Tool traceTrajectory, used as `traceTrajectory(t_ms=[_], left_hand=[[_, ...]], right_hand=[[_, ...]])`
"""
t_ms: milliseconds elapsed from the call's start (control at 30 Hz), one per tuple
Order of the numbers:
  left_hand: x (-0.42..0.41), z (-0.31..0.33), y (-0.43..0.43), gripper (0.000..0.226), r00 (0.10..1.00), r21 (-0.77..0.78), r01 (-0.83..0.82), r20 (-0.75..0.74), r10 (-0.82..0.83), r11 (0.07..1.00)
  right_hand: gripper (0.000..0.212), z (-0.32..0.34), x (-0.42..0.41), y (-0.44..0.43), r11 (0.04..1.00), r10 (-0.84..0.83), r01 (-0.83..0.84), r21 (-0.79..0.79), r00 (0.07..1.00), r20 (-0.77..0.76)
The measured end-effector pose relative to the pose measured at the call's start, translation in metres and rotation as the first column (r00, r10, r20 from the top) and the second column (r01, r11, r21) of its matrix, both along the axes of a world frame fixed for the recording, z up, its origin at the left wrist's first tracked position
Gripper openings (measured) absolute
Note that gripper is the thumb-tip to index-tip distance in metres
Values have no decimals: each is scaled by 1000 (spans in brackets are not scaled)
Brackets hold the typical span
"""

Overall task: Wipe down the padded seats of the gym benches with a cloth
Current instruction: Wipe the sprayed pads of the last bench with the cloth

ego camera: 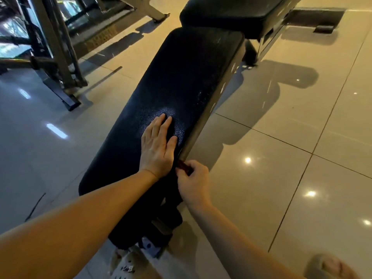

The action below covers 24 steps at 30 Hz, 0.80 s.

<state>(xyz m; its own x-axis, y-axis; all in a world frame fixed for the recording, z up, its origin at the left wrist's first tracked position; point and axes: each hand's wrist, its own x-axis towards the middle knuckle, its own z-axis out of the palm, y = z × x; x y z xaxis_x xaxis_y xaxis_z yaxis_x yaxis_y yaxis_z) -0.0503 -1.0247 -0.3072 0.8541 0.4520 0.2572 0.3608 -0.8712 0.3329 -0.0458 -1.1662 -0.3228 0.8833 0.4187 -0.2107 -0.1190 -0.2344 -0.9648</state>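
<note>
A long black padded bench [181,77] runs from the lower middle up to the top of the view, with a second black pad [231,11] beyond it. My left hand [158,146] lies flat on the pad near its right edge, fingers straight. At the pad's right edge, just below that hand, my right hand [193,182] pinches a small dark reddish-brown piece [183,165], possibly a cloth; most of it is hidden.
Glossy beige floor tiles [281,158] spread to the right. A metal gym machine frame [56,57] stands at the upper left. The bench's base [161,228] is below the pad. My sandalled foot [332,266] shows at the bottom right.
</note>
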Motion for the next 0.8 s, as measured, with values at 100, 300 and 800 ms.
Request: traceTrajectory(t_ms=[100, 300, 800], left_hand=[[1, 2, -2, 59, 1000, -45, -2, -1, 2, 999], [-1, 0, -3, 57, 1000, -81, 16, 4, -16, 997], [12, 32, 0, 53, 998, 37, -19, -60, 21, 999]], right_hand=[[19, 18, 50, 13, 977, -214, 205, -65, 954, -208], [11, 27, 54, 9, 940, -339, 338, -33, 940, -44], [9, 15, 87, 11, 956, -293, 282, 81, 916, 272]])
